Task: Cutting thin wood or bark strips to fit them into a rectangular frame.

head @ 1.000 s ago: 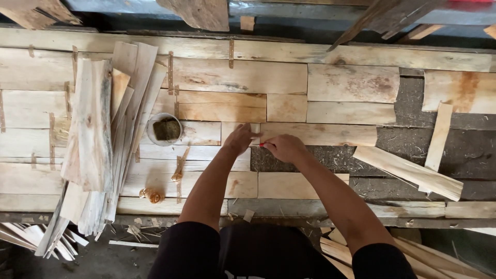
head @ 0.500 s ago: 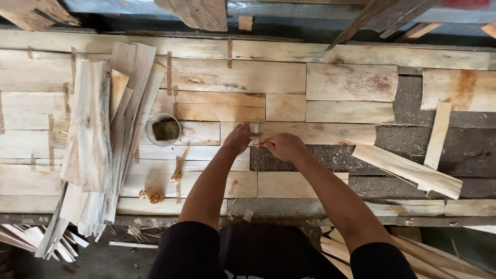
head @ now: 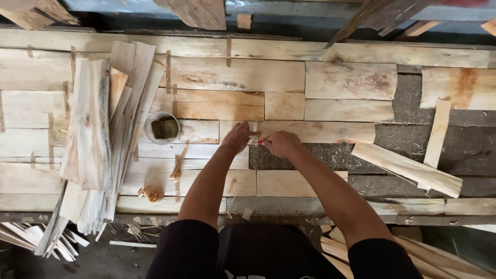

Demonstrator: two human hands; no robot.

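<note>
Where both hands [head: 261, 140] meet: veneer seam [head: 257, 128].

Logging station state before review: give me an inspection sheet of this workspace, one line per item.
Surface: dark workbench, mostly covered by flat veneer pieces laid edge to edge.
Job's things: veneer seam under both hands.
Clutter: stack of veneer strips, small bowl, loose strip.
Grippers: left hand and right hand meet at the seam; grip unclear.
Cables: nothing seen.
Surroundings: offcuts on the floor, boards beyond the bench.
</note>
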